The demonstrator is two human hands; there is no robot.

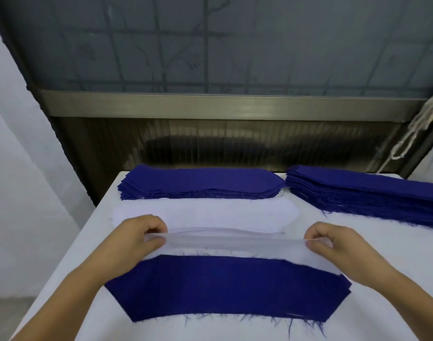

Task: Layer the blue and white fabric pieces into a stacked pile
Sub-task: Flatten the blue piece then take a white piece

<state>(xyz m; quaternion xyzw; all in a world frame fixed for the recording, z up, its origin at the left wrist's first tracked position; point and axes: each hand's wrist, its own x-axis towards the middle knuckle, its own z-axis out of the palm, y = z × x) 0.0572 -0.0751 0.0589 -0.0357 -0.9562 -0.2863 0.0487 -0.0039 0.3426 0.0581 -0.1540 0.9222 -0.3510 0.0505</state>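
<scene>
A thin white fabric piece [235, 242] is stretched between my hands, just above the table. My left hand [139, 238] pinches its left end and my right hand [333, 244] pinches its right end. Right behind it lies a stack of white pieces [210, 212]. In front of it a blue fabric piece [225, 286] lies flat near me with frayed edges. A blue stack [200, 183] sits at the back of the table, and a second blue stack [368, 195] at the back right.
The table [358, 242] is covered with white cloth; its left edge runs diagonally by my left arm. A dark metal-framed panel [210, 104] stands behind the table. A pale rope [417, 124] hangs at the far right.
</scene>
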